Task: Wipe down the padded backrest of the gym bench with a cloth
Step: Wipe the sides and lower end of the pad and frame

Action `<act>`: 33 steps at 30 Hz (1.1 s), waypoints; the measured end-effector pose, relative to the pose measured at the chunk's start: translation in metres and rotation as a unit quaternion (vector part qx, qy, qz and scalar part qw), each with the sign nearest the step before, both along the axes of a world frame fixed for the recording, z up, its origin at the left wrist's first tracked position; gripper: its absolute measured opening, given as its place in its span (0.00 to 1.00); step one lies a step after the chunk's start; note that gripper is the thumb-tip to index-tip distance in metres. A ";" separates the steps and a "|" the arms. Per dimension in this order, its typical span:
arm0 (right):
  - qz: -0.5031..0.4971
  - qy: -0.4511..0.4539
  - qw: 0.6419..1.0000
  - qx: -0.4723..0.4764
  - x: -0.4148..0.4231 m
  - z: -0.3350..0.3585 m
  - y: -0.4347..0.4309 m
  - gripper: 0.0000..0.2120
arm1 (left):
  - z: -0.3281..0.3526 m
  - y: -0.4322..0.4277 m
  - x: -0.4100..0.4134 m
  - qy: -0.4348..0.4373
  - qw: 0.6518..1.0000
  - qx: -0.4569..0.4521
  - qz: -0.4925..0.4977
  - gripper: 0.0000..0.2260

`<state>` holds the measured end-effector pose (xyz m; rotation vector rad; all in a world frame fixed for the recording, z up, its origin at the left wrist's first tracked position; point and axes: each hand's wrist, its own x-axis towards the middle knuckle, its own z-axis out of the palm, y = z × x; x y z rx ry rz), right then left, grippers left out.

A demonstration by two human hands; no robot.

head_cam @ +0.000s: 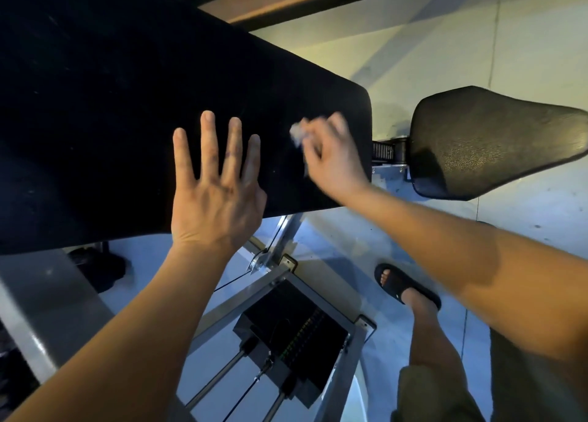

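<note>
Two hands on the black padded backrest [111,103], the right one wiping-cloth in its grip.

The left hand [213,192] lies flat on the pad near its lower edge, fingers straight and spread, its grip apart and holding nothing. Just to its right, the right hand [334,157] is blurred, its grip clamped on a small crumpled pale cloth [297,133] that shows past the curled fingers and lies against the pad close to the backrest's rounded end. Beyond that end, across a gap with a dark hinge, sits the textured black seat pad [493,141]. Below the backrest a metal frame surrounds a black weight stack [292,335] with cables. A foot in a black sandal [404,286] stands on the pale floor [445,55] beside the frame.
</note>
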<state>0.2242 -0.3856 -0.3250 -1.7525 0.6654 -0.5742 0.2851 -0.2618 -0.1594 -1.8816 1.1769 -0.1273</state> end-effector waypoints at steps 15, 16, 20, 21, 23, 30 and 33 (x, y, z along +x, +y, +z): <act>-0.055 -0.012 0.997 0.049 0.047 0.015 -0.027 0.08 | 0.000 -0.003 0.000 0.010 1.000 -0.004 0.022 0.33; -0.069 -0.008 0.996 0.056 0.049 0.016 -0.025 0.08 | 0.000 -0.004 0.000 0.012 1.000 -0.006 0.020 0.33; -0.007 -0.049 0.999 0.006 0.016 0.023 0.011 0.08 | -0.001 -0.004 0.000 0.007 1.000 0.009 0.024 0.33; 0.034 -0.068 0.997 -0.018 0.006 0.021 0.015 0.09 | -0.001 -0.004 0.000 0.008 1.000 0.010 0.025 0.33; 0.074 -0.090 0.991 -0.059 0.008 0.017 0.000 0.08 | -0.001 -0.004 0.001 0.010 1.000 0.008 0.028 0.33; -0.107 0.017 0.993 0.055 0.073 0.021 -0.043 0.09 | -0.001 -0.005 0.000 0.015 0.999 0.002 0.030 0.32; -0.022 -0.065 0.998 -0.004 0.034 0.028 -0.002 0.07 | 0.000 -0.003 0.001 0.027 0.999 -0.007 0.032 0.33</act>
